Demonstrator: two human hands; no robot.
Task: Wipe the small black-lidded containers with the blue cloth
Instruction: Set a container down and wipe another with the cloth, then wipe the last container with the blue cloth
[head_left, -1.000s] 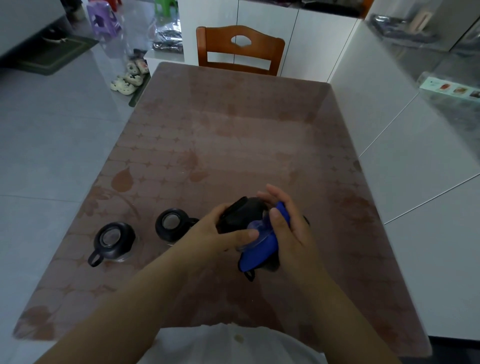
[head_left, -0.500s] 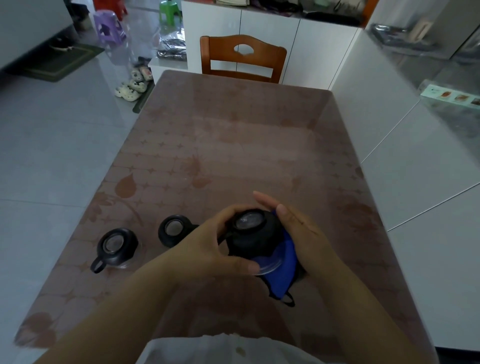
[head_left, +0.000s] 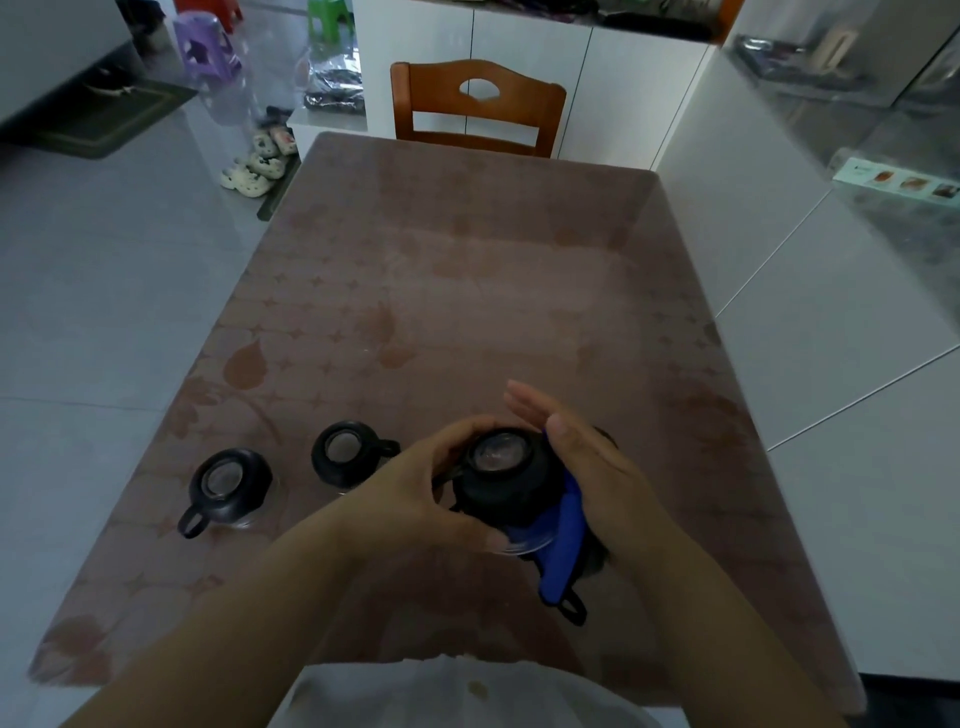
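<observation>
Most of blue cloth (head_left: 563, 551) behind container (head_left: 501, 475) and right hand (head_left: 587, 467)

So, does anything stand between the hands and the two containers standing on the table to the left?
Nothing visible does. The near container and the far-left container stand on the table beside the left hand. Both hands are occupied, though: the left hand grips a third container and the right hand presses the blue cloth against it.

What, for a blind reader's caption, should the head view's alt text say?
A person's left hand grips a black-lidded container over a brown table while the right hand presses a blue cloth against its side. Two more containers stand to the left.
</observation>
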